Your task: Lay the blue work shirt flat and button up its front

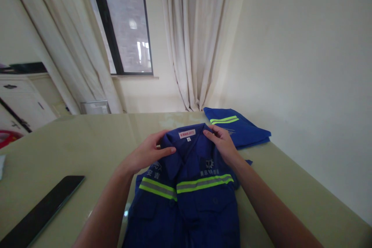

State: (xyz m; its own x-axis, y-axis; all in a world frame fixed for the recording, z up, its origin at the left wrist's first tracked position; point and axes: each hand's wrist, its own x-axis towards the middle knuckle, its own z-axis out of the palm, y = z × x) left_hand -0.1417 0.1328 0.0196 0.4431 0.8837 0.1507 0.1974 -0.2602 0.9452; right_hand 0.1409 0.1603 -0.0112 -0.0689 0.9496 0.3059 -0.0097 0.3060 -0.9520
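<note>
Together, the left hand point(148, 151) and right hand point(225, 145) are pinching the jacket point(207, 201) by its collar point(173, 163) between their fingers point(168, 151); folded clothing point(248, 133) is lying beyond on the table point(95, 143).

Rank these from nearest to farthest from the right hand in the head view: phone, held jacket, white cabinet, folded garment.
1. Jacket: its collar is in the right hand.
2. Folded garment: just beyond, toward the right.
3. Phone: on the table, left side.
4. Cabinet: past the table, far left.
</note>
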